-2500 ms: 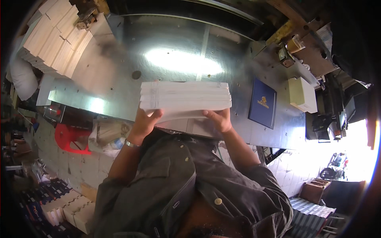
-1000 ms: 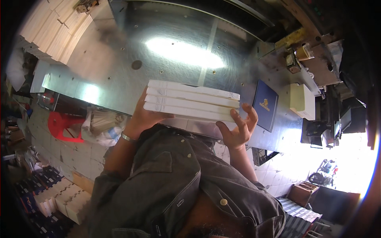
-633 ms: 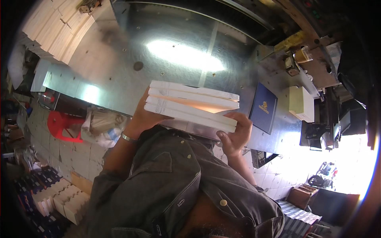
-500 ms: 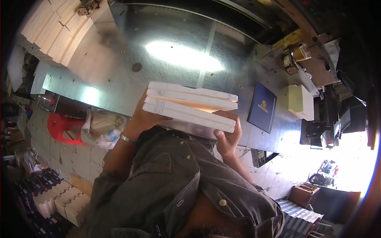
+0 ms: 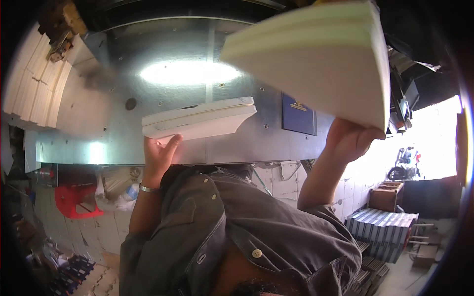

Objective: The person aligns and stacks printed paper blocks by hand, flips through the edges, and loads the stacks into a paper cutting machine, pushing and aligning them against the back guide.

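My left hand (image 5: 160,157) grips a pair of thin white book blocks (image 5: 202,121) by their left end, its thumb on the near side. They are tilted up over the front part of the metal table (image 5: 182,93). High on the right, my right hand (image 5: 350,140) holds up a thick, pale book block (image 5: 316,79) from below. Layers along its top edge suggest more than one block, but blur hides how many. Partly covered by this raised block, a dark blue cover (image 5: 298,116) with a gold emblem lies on the table.
Tall stacks of pale book blocks (image 5: 37,81) stand at the table's left end. Below the left front edge are a red plastic stool (image 5: 74,204) and a plastic bag (image 5: 116,192). Grey-striped stacks (image 5: 380,229) and a brown box (image 5: 386,196) sit on the floor at right.
The white stack that both hands held together is parted. My right hand has swung up and right with its blocks, while the left keeps two and has moved slightly left.
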`<action>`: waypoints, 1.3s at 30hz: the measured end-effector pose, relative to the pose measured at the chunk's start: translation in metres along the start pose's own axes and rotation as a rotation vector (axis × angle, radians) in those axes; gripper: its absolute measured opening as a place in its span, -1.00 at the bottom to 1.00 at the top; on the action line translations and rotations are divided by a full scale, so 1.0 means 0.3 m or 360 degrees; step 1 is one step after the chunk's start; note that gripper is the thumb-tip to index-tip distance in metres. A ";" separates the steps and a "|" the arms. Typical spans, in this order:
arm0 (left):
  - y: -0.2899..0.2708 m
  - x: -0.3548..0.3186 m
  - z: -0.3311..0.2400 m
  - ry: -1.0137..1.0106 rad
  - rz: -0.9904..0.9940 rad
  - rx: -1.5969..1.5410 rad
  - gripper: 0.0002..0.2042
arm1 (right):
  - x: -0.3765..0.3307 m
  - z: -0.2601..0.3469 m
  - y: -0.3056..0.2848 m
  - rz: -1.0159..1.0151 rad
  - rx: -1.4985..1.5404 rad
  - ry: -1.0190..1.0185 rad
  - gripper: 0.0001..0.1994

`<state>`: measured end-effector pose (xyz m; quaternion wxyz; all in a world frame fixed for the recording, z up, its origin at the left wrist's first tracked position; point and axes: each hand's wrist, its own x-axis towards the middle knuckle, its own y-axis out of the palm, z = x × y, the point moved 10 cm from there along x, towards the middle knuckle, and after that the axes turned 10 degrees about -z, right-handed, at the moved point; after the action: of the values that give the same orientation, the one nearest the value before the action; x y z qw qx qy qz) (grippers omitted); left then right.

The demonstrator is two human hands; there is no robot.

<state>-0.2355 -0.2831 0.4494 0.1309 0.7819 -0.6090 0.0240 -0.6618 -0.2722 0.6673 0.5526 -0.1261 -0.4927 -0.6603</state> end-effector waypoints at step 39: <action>-0.029 -0.013 0.035 0.0081 -0.0022 0.0379 -0.44 | -0.599 -0.621 0.079 0.0444 -0.1405 0.0866 -0.22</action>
<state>-0.2294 -0.2798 0.4370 0.0527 0.7952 -0.5930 0.1151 -0.5071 -0.3083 0.4618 0.6372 -0.2349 0.0142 -0.7339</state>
